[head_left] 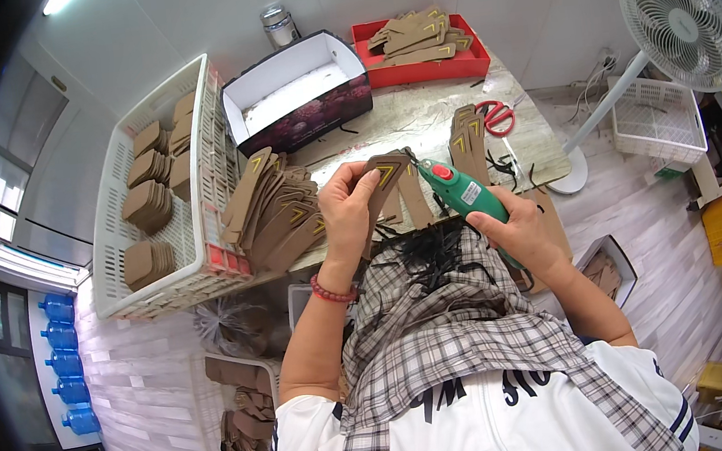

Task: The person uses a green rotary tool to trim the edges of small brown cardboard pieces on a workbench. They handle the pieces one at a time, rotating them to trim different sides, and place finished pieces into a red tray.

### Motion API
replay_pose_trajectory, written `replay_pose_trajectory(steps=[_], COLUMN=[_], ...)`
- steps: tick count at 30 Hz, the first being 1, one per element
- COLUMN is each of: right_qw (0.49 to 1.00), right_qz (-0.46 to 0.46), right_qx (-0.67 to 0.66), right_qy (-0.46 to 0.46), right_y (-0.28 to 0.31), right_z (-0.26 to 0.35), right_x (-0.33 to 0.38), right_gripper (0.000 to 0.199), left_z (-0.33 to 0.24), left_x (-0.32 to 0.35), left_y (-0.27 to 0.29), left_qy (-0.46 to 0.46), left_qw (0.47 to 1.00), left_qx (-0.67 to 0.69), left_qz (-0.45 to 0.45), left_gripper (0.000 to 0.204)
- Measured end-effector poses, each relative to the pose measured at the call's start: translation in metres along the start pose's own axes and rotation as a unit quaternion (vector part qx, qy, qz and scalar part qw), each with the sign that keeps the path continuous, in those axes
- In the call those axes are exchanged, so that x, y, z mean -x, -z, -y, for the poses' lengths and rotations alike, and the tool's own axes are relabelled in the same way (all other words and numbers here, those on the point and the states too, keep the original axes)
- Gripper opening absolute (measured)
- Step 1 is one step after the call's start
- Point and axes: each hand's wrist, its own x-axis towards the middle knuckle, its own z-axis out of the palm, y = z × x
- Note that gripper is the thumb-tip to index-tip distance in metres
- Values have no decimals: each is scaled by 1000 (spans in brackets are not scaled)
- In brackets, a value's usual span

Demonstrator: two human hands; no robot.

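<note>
My left hand [348, 209] holds up a brown card tag [388, 174] with a yellow chevron mark on it. My right hand [522, 234] grips a green hand tool [462, 192] with a red button, and its metal tip touches the top edge of that tag. A fanned pile of like brown tags [275, 213] lies just left of my left hand. More tags [465, 144] stand to the right of the tool. A heap of black strings [426, 249] lies on the checked cloth over my lap.
A white slotted basket [118, 244] at the left holds stacks of brown tags. An open dark box [292, 91] and a red tray [428, 68] of tags sit at the back. Red-handled scissors [497, 116] lie on the marble table [402, 118]. A white fan [680, 20] stands right.
</note>
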Motion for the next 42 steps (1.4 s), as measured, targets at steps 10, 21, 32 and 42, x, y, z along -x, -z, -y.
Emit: replay_pose_trajectory(steps=[10, 21, 32, 42], right_qw=[997, 993, 995, 988], right_qz=[65, 110, 86, -14], right_qx=[27, 36, -21, -99], right_qy=[-26, -23, -39, -119], right_y=[13, 15, -8, 5], right_z=[-1, -2, -6, -41], right_x=[0, -3, -12, 12], right_gripper=[43, 45, 41, 36], left_z=[-13, -11, -14, -25], left_x=[-8, -3, -4, -64], left_y=[16, 23, 50, 100], left_qy=[42, 120, 62, -291], left_qw=[994, 982, 964, 677], left_qx=[-78, -75, -247, -666], left_qz=[60, 127, 74, -116], left_gripper=[7, 5, 6, 33])
